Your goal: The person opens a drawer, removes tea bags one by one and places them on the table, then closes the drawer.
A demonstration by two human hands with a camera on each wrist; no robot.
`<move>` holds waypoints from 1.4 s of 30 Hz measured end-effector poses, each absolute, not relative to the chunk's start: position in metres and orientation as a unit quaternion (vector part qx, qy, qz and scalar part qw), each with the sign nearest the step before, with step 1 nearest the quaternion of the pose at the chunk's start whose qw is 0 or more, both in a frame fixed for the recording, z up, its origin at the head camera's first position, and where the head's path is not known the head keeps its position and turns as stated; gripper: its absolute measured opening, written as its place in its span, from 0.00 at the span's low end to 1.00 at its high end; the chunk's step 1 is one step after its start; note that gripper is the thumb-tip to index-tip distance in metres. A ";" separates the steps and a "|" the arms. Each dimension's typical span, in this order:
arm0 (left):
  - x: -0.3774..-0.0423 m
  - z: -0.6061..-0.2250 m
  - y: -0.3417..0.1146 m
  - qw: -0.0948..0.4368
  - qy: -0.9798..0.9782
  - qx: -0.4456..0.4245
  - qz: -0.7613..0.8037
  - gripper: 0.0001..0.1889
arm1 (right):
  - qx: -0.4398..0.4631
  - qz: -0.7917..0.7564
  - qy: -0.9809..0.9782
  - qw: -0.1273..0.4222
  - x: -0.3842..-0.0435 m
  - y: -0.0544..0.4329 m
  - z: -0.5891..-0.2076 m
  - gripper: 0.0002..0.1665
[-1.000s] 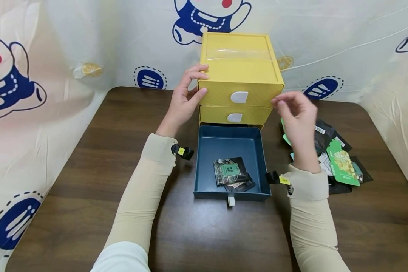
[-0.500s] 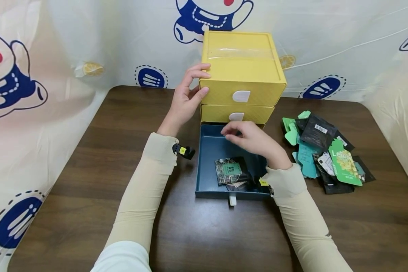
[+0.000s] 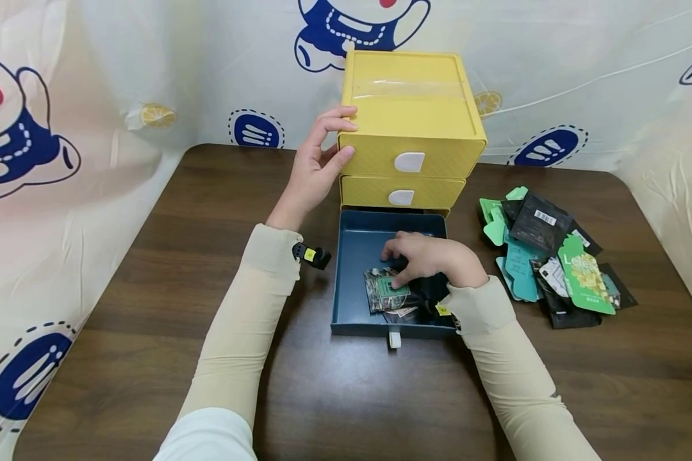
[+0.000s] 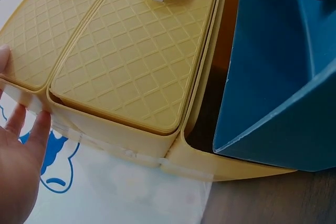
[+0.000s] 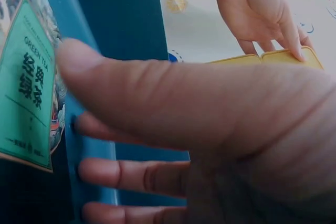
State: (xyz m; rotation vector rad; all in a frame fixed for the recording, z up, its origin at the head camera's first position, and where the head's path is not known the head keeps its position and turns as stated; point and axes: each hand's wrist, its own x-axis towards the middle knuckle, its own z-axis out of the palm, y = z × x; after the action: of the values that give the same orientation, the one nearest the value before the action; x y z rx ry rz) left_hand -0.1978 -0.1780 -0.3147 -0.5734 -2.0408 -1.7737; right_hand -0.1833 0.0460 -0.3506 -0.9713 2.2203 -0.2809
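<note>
A yellow stacked drawer box (image 3: 412, 115) stands at the back. Its lowest drawer, a dark blue tray (image 3: 336, 282), is pulled out. In the tray lies a dark tea packet with a green label (image 3: 392, 293), reading GREEN TEA in the right wrist view (image 5: 31, 103). Partly under it is another dark packet (image 3: 402, 314). My left hand (image 3: 311, 176) touches the box's upper left corner, thumb in front and fingers along the side. My right hand (image 3: 432, 259) hovers inside the tray, fingers and thumb apart, the thumb over the labelled packet's edge; contact is unclear.
Right of the box lies a loose heap of black packets (image 3: 539, 223), a green packet with yellow print (image 3: 584, 275) and teal pieces (image 3: 520, 272). A white tab (image 3: 395, 340) sticks out from the tray's front. A printed curtain (image 3: 138, 70) hangs behind the brown table (image 3: 207, 269).
My right hand has left the box's right front edge, swung left over the blue tray and come down beside the tea packets. The left hand stays on the box corner.
</note>
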 end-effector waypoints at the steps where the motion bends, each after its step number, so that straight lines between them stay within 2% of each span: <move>1: -0.195 -0.312 -0.177 0.187 -0.725 -0.204 -0.631 0.13 | -0.371 -0.096 0.857 0.346 -0.183 0.046 -0.351 0.31; 7: -0.186 -0.302 -0.173 0.176 -0.726 -0.206 -0.633 0.13 | -0.340 -0.038 0.870 0.356 -0.180 0.049 -0.352 0.35; 14: -0.200 -0.318 -0.180 0.190 -0.727 -0.212 -0.625 0.12 | -0.327 0.005 0.881 0.342 -0.176 0.042 -0.354 0.37; 18: -0.202 -0.320 -0.181 0.193 -0.726 -0.223 -0.621 0.12 | -0.331 0.025 0.881 0.338 -0.176 0.041 -0.355 0.31; 23: -0.201 -0.318 -0.181 0.187 -0.732 -0.209 -0.620 0.12 | -0.357 -0.023 0.871 0.338 -0.183 0.043 -0.356 0.12; 32: -0.187 -0.304 -0.178 0.180 -0.736 -0.200 -0.621 0.12 | -0.346 -0.150 0.846 0.376 -0.194 0.045 -0.355 0.10; 42: -0.185 -0.302 -0.177 0.180 -0.735 -0.202 -0.621 0.12 | -0.319 -0.259 0.831 0.375 -0.197 0.053 -0.359 0.09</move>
State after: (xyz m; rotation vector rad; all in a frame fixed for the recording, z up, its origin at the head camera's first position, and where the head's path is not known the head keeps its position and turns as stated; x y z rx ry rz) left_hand -0.1853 -0.1765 -0.3017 -0.5706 -2.0785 -1.7560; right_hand -0.1970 0.0527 -0.3590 -0.8174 2.1265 -0.6617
